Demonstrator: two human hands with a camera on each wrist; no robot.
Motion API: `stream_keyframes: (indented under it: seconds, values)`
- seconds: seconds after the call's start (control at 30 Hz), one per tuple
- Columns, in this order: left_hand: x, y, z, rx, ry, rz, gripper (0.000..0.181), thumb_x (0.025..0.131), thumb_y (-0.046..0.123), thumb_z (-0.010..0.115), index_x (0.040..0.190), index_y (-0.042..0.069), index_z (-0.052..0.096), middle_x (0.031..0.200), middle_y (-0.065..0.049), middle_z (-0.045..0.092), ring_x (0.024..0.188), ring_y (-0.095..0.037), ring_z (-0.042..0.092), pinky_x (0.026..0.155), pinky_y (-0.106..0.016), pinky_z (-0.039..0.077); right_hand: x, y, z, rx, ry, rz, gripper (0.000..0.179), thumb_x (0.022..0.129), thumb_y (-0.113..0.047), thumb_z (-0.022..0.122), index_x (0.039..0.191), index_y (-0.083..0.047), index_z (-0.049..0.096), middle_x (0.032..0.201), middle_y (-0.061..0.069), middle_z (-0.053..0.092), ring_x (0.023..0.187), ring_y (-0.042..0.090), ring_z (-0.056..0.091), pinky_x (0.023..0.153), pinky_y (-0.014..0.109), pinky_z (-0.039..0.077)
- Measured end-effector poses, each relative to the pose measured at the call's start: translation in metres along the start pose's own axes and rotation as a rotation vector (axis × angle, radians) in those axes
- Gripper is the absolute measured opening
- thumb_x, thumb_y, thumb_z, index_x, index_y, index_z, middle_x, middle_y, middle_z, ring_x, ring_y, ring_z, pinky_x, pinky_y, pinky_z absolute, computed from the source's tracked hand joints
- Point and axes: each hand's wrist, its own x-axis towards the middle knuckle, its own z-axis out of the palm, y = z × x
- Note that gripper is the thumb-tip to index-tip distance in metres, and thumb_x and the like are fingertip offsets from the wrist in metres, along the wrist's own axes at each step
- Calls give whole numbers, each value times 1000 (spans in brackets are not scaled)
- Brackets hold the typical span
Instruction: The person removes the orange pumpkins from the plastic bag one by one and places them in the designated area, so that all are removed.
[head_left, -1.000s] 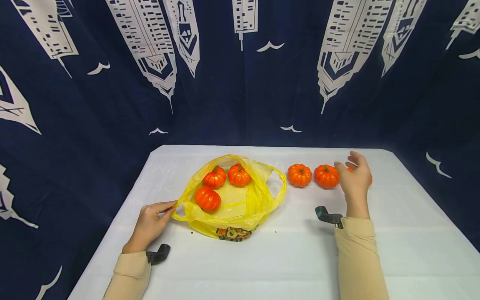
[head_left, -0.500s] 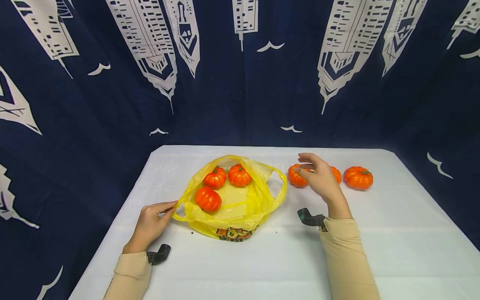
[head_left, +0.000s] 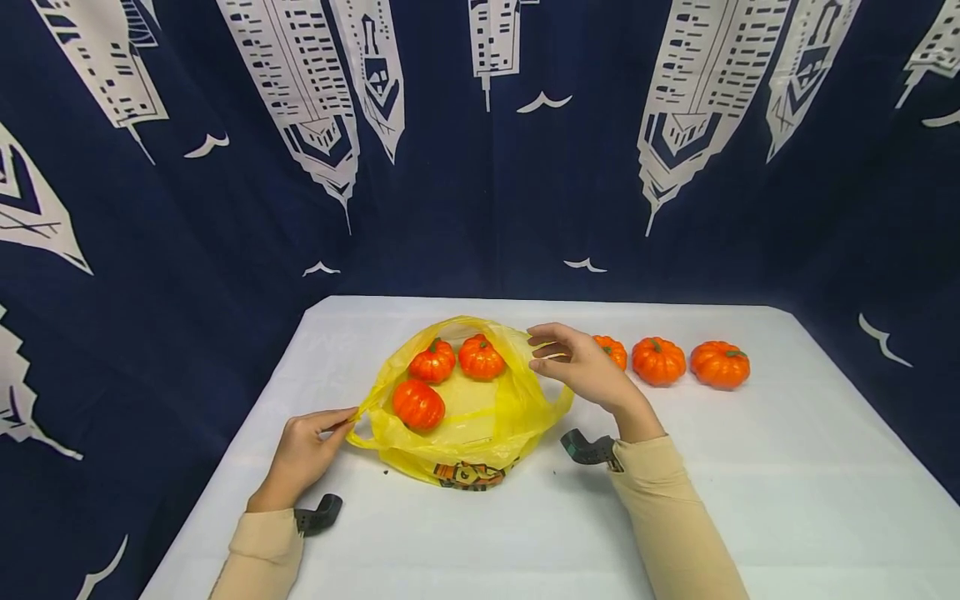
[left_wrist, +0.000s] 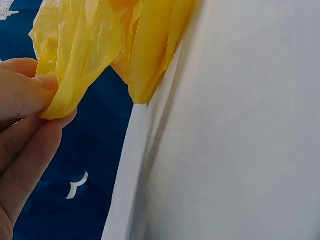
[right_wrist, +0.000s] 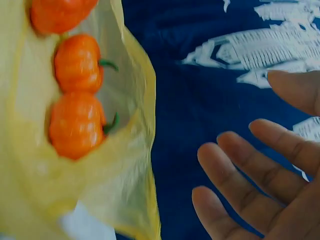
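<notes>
A yellow plastic bag (head_left: 525,412) lies with its mouth wide on the table, three small orange pumpkins inside: a left-back pumpkin (head_left: 432,362), a right-back pumpkin (head_left: 481,358) and a front pumpkin (head_left: 418,406). My left hand (head_left: 303,454) pinches the bag's left handle between thumb and fingers, as the left wrist view also shows. Above the bag's right edge is my right hand (head_left: 588,371), holding nothing. Its fingers (right_wrist: 235,175) are spread and loosely bent in the right wrist view, apart from the bag there.
Right of the bag three more pumpkins stand in a row: one partly behind my right hand (head_left: 611,351), a middle pumpkin (head_left: 658,361) and a right-end pumpkin (head_left: 720,365). A dark blue printed curtain (head_left: 450,208) hangs behind the white table (head_left: 465,550).
My right hand has swept left from over the right-end pumpkin, past the row, to the bag's right edge. The left hand keeps its pinch, and the pumpkins stay put.
</notes>
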Motion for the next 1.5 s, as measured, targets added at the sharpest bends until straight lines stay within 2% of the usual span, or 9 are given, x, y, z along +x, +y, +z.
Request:
stream_keyframes:
  seconds: [0.1,0.3,0.43,0.63,0.73,0.97,1.17,1.4,1.5]
  values:
    - [0,0,0,-2,13,13,31,69,-12,83,97,-1,79,91,-12,79,79,-26,76,78,0,48,10,-10,6,23,-86,-37,48,94,-9,67,139,0,52,136,24,57,122,39,59,99,44,56]
    - [-1,0,0,-2,15,20,32,68,-13,83,97,-1,79,90,-13,79,79,-26,76,78,0,49,35,-21,14,78,-352,-43,50,95,-8,67,142,-4,51,141,18,56,127,39,56,100,38,55]
    - [-1,0,1,-5,20,25,33,67,-14,83,97,-1,79,90,-12,79,78,-27,76,79,0,48,52,-22,23,5,-490,-30,54,93,-9,69,143,-6,51,143,16,55,127,37,57,102,38,55]
    - [-1,-2,1,-2,18,19,32,68,-13,83,97,-1,79,91,-12,79,80,-27,76,79,0,49,77,-15,40,-138,-605,8,60,91,-12,72,145,-2,49,146,19,51,133,38,52,108,39,50]
    - [-2,-2,0,2,8,15,32,69,-12,83,98,0,79,91,-12,79,81,-26,76,79,-1,49,84,-13,47,-175,-645,12,63,90,-14,73,146,0,47,148,20,50,134,41,50,109,41,49]
    - [0,1,0,-5,13,24,32,68,-13,83,97,0,79,91,-12,79,79,-27,76,79,0,49,92,-18,62,-222,-692,24,66,90,-12,73,149,-6,45,154,14,46,139,39,45,112,43,46]
    - [-1,2,0,-13,8,18,32,69,-13,82,98,0,79,91,-12,79,79,-25,75,78,-2,50,95,-15,79,-264,-682,19,70,87,-10,76,150,-12,46,156,4,46,143,30,42,117,48,39]
    - [0,1,1,-15,13,29,33,68,-15,82,98,-1,79,91,-12,79,79,-27,76,79,-1,49,98,-10,92,-234,-665,19,73,84,-7,78,149,-10,46,156,5,45,145,31,39,121,50,34]
    - [1,0,1,-13,12,25,33,68,-15,83,97,0,79,91,-12,79,79,-27,75,79,-1,49,98,-10,96,-258,-647,9,73,84,-9,78,150,-11,46,155,4,46,144,28,40,121,47,33]
